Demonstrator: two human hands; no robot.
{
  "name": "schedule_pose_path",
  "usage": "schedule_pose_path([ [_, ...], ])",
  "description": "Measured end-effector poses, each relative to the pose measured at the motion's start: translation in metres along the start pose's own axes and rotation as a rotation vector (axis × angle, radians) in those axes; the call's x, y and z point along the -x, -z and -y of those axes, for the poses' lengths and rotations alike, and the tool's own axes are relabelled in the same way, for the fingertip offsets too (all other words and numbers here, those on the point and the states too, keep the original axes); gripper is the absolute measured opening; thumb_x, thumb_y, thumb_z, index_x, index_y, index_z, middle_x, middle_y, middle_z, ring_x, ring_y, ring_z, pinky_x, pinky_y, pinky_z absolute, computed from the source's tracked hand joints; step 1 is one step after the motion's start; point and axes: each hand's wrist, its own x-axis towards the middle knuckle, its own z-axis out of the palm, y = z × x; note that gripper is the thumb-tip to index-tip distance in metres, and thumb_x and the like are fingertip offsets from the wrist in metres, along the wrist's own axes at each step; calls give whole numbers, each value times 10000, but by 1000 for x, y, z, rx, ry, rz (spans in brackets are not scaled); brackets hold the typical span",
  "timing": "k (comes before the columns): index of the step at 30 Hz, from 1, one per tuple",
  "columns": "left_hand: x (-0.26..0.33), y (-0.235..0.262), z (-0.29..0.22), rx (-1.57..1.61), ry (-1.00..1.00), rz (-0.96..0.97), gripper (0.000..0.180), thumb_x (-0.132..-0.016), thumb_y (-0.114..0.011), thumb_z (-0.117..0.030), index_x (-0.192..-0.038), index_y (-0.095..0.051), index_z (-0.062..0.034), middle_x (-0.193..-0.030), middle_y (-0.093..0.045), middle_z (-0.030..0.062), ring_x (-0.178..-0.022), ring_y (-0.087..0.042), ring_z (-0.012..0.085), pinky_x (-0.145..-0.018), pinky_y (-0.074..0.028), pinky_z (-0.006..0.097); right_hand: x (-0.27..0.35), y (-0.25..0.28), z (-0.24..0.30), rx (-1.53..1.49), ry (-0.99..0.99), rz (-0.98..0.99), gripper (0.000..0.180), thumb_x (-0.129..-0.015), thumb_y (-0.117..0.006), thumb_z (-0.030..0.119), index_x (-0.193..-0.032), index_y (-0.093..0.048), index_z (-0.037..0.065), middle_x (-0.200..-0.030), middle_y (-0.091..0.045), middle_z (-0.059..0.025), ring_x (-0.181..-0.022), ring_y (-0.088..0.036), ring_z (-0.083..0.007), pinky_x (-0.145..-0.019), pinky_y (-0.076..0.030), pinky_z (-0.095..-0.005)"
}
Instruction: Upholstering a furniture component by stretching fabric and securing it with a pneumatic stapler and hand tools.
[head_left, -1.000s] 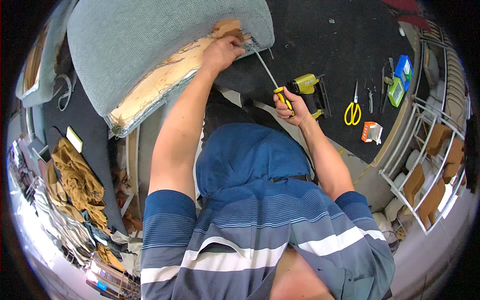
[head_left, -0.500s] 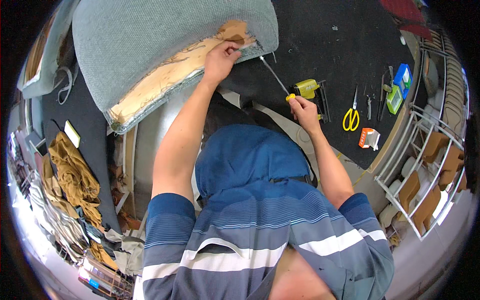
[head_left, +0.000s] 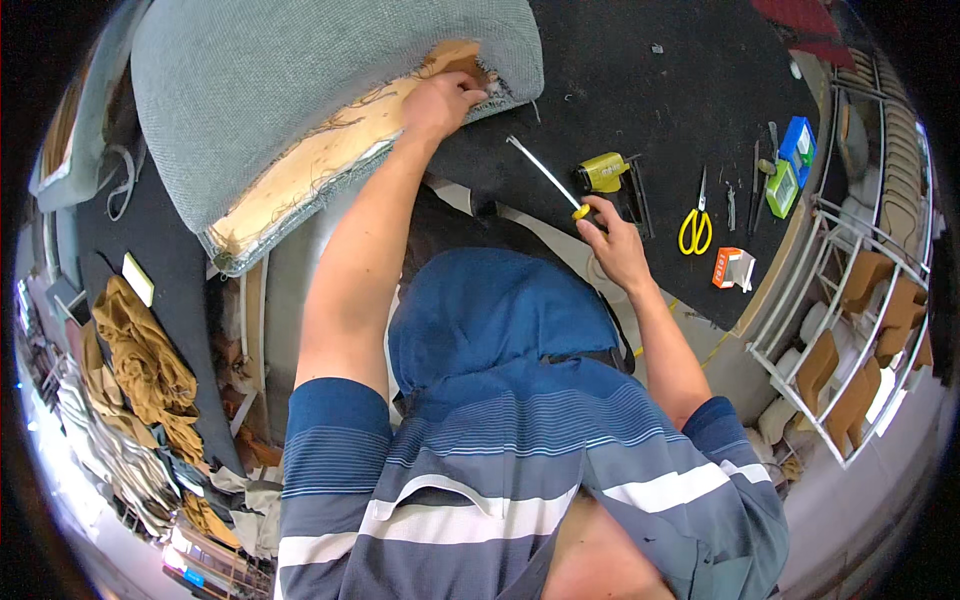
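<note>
A large grey-green upholstered seat cushion (head_left: 300, 90) lies at the upper left, its cover pulled back along the near edge. Bare wooden frame (head_left: 300, 175) with frayed threads shows there. My left hand (head_left: 438, 105) reaches into this gap near the right corner, fingers bent and pinched at the frayed fabric edge. What sits between the fingertips is hidden. To the right, my right hand (head_left: 615, 243) grips the yellow handle of a long-shafted screwdriver (head_left: 545, 172). Its tip points up and left, apart from the cushion.
Right of my right hand lie a yellow-green staple gun (head_left: 605, 173), yellow-handled scissors (head_left: 695, 228), an orange-and-white box (head_left: 733, 268) and blue and green boxes (head_left: 783, 190). A white metal rack (head_left: 800, 375) stands at far right. Brown cloth (head_left: 145, 340) is piled at left.
My left hand has moved slightly up and right along the gap. The screwdriver tip has drawn back from the cushion's corner, with my right hand moving slightly down and right.
</note>
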Motion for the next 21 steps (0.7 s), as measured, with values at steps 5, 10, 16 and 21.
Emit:
schedule_pose_path([
  [5,4,6,13,220,-19,45,367,-820,-764,-482,-1068,-758,-211,-960,-744,92,-937,-705,296,-797,-547,419,-7,9,15,297,43,85,439,-940,-661,278,-1362,-570,198,-1019,-729,-190,-910,-702,-401,-757,-552,-491],
  [10,17,7,8,40,-118,-25,407,-818,-769,-464,-1143,-727,-222,-932,-733,58,-900,-701,284,-780,-544,415,-8,0,3,296,173,-47,414,-928,-671,263,-1332,-605,198,-990,-737,-164,-897,-708,-378,-750,-557,-472],
  [16,13,8,16,39,-122,-22,395,-821,-767,-454,-1146,-728,-233,-905,-721,39,-881,-697,275,-762,-539,414,-16,9,32,178,205,-107,383,-922,-683,232,-1299,-656,174,-1027,-736,-165,-901,-718,-352,-763,-565,-437],
  [21,12,7,18,57,-112,-13,391,-818,-771,-447,-1142,-732,-231,-899,-716,37,-882,-697,273,-758,-538,415,-37,-4,39,187,304,-183,390,-922,-685,230,-1305,-654,167,-1039,-737,-164,-905,-717,-349,-752,-569,-435],
])
